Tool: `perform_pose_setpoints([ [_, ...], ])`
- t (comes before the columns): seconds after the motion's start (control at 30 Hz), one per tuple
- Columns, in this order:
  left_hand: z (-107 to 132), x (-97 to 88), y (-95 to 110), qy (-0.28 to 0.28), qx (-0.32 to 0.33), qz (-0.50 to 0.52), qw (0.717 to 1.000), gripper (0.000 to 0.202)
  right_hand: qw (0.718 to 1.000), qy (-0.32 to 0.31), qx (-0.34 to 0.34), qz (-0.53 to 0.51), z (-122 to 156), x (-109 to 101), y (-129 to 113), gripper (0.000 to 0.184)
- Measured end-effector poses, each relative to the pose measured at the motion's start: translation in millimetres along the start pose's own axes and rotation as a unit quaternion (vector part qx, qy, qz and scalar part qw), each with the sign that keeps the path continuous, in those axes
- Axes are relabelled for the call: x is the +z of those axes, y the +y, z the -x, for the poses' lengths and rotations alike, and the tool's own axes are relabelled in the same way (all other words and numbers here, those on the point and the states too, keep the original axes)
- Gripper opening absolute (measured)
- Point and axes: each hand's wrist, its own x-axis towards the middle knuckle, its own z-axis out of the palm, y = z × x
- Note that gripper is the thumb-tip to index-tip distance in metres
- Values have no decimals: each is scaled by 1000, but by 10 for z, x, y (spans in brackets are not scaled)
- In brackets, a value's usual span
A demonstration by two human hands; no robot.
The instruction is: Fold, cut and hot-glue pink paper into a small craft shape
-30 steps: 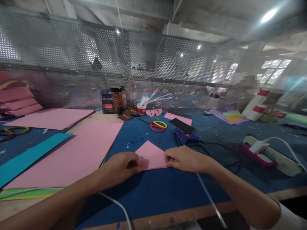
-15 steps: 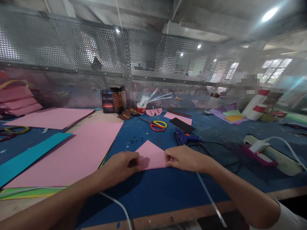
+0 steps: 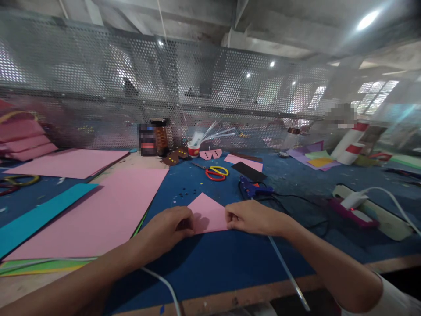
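A small pink paper (image 3: 208, 215), folded to a point at the top, lies on the blue tabletop between my hands. My left hand (image 3: 176, 223) is closed on its left corner, fingers curled with the thumb below. My right hand (image 3: 248, 218) pinches the right corner. Just behind my right hand lies a blue hot glue gun (image 3: 254, 188), and a clear glue stick (image 3: 289, 274) runs out from under that forearm. Red-and-yellow scissors (image 3: 216, 172) rest beyond the paper, with several tiny dark dots (image 3: 188, 192) scattered nearer.
Large pink sheets (image 3: 98, 215) and a teal strip (image 3: 49, 215) cover the left side. A paper cup (image 3: 194, 150) of glue sticks stands at the back beside a brown jar (image 3: 161, 138). A power strip (image 3: 355, 213) lies right. A perforated metal screen (image 3: 210, 87) closes off the back.
My left hand has shifted very slightly right along the paper's edge. My right hand and the paper stay practically where they were.
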Motion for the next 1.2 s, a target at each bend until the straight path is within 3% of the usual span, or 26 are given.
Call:
perform_pose_setpoints([
  [0.27, 57, -93, 128, 11, 156, -69, 985, 16, 1000, 3, -1, 1, -8, 12, 11, 8],
  [0.53, 118, -3, 96, -16, 176, -131, 975, 23, 1000, 1, -3, 4, -5, 7, 15, 9],
  [0.7, 171, 48, 174, 0, 206, -242, 948, 21, 1000, -3, 1, 0, -14, -7, 2, 9],
  [0.93, 178, 122, 215, 15, 256, -309, 916, 25, 999, -39, -10, -9, -69, -43, 61, 10],
  [1.2, 171, 136, 224, 63, 259, -264, 927, 22, 1000, -23, -19, -4, -10, -55, 46, 7],
])
